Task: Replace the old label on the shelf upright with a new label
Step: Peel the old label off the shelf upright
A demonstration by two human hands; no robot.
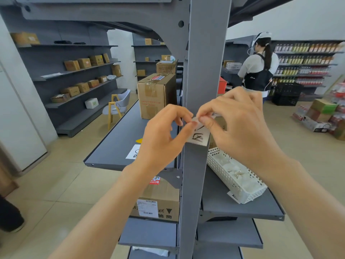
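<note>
I see both hands pinching the label's (198, 134) top edge on the upright (203, 81): left hand (164, 135), right hand (237, 124). Label hangs below the fingertips, long axis vertical (old or new, can't tell).

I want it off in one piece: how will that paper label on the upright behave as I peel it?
The label looks like thin paper, so probably floppy and easy to tear. Its top corner, pinched by the left hand and right hand, already curls off the upright; the rest likely still clings.

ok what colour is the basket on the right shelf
White, a perforated plastic basket, seen in the head view.
</note>
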